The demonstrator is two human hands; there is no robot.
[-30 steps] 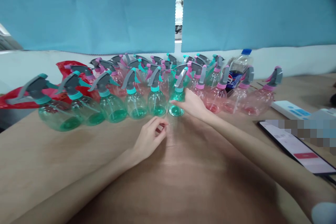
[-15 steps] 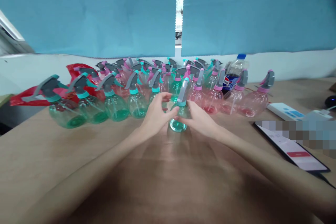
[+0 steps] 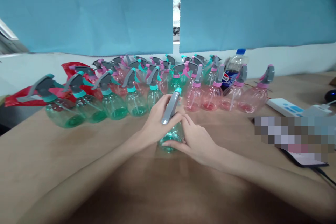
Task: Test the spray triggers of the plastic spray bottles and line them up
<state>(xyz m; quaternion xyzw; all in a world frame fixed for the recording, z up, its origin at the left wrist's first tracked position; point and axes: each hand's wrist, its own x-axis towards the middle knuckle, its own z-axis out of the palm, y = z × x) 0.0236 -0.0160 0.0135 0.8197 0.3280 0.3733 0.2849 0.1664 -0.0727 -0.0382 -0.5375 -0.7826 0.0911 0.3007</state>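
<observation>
Between my hands, in the middle of the view, is a green spray bottle (image 3: 171, 136) with a grey trigger head and a turquoise nozzle tip. My left hand (image 3: 156, 117) is closed around its neck, the thumb lying across just below the grey trigger. Lower down, my right hand (image 3: 198, 140) grips the bottle's body, with the thumb over its front near the base. Just behind stand green spray bottles (image 3: 115, 106) with turquoise collars to the left. Pink spray bottles (image 3: 194, 99) with pink collars stand to the right.
More spray bottles crowd the back of the wooden table (image 3: 110, 168). A red plastic bag (image 3: 25, 97) lies at the left. A cola bottle (image 3: 230, 76) stands at back right, with a white power strip (image 3: 285, 106) and a tablet (image 3: 301, 159) nearer.
The green spray bottle has come toward me and a little left. My left hand has closed on its neck; my right hand has moved lower on its body.
</observation>
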